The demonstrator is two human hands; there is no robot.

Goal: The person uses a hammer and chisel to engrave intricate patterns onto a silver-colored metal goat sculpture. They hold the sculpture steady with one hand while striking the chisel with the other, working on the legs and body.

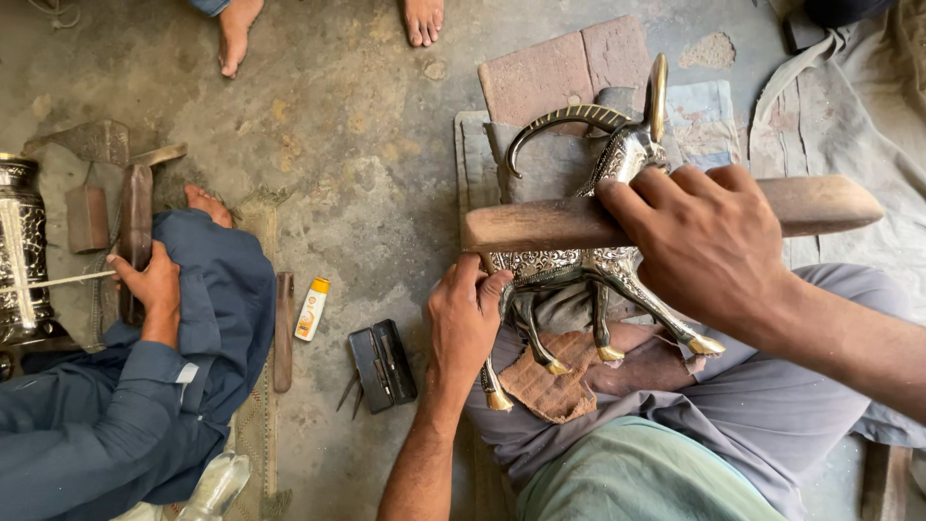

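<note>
The right hand (704, 241) grips a wooden bat (540, 224) laid across the metal goat (598, 251) on his lap; the left hand (465, 314) seems to clasp the goat's near-left flank.

Around the work on the concrete floor

A co-worker in blue clothes (145, 405) sits beside an engraved metal vessel (21, 253). A yellow-capped tube (312, 309) and a dark open case (382, 365) lie on the bare floor (357, 145), near a wooden stick (283, 331). 2 reddish bricks (569, 68) lie by grey cloth (839, 106); 2 bare feet (236, 31) show above.
</note>
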